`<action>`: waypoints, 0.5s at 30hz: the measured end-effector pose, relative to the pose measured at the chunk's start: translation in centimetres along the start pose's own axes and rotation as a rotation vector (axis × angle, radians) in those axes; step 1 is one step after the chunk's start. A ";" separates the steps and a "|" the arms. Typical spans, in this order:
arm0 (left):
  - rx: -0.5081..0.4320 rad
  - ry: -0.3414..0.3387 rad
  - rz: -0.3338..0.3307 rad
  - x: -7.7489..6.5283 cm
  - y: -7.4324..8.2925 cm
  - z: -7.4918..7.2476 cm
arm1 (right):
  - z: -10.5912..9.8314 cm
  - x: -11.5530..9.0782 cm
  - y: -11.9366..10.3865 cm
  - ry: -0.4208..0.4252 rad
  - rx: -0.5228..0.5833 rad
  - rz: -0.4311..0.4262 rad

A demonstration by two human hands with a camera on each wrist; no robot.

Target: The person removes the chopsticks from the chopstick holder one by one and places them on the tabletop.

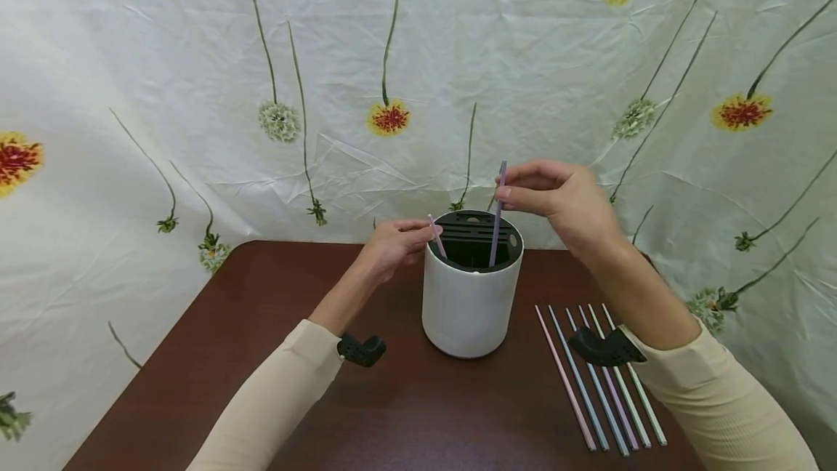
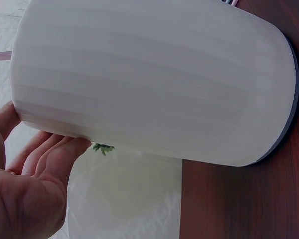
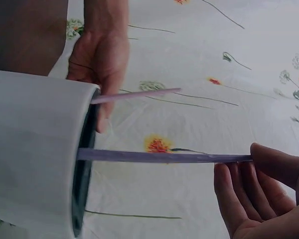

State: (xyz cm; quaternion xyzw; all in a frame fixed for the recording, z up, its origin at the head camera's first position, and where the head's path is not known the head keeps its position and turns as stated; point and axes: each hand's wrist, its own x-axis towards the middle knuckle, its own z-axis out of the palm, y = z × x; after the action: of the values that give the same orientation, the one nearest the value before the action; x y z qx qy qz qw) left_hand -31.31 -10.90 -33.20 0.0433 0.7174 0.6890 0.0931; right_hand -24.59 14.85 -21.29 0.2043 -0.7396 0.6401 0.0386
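A white cylindrical holder (image 1: 469,311) with a dark slotted top stands upright on the table. My left hand (image 1: 400,242) grips its upper left side, thumb at the rim and fingers against the outer wall (image 2: 154,79). Beside that thumb, a pink straw (image 3: 139,94) leans out of the opening. Above the holder, my right hand (image 1: 556,198) pinches a purple straw (image 1: 498,216) near its upper end, between thumb and fingers. The purple straw (image 3: 164,156) is nearly upright, its lower end inside the opening.
Several pastel straws (image 1: 591,376) lie side by side on the dark red-brown table (image 1: 418,420), right of the holder and partly under my right forearm. A white flowered cloth (image 1: 340,57) hangs behind the table. Each wrist wears a black band (image 1: 360,349).
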 end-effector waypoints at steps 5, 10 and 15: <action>-0.021 -0.001 0.004 0.0 0.1 0.1 | -1.2 0.1 -1.9 0.020 0.209 -0.105; -0.016 -0.001 0.003 0.0 0.1 0.1 | -2.7 -0.4 -3.5 0.055 0.343 -0.184; -0.019 -0.004 -0.001 0.0 0.1 0.0 | -4.2 -0.9 -4.6 0.087 0.410 -0.211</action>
State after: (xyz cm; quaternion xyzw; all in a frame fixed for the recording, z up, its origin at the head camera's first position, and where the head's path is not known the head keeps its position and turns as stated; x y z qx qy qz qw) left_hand -31.26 -10.86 -33.10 0.0432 0.7106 0.6958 0.0953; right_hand -22.98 18.72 -16.60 0.2564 -0.5664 0.7775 0.0951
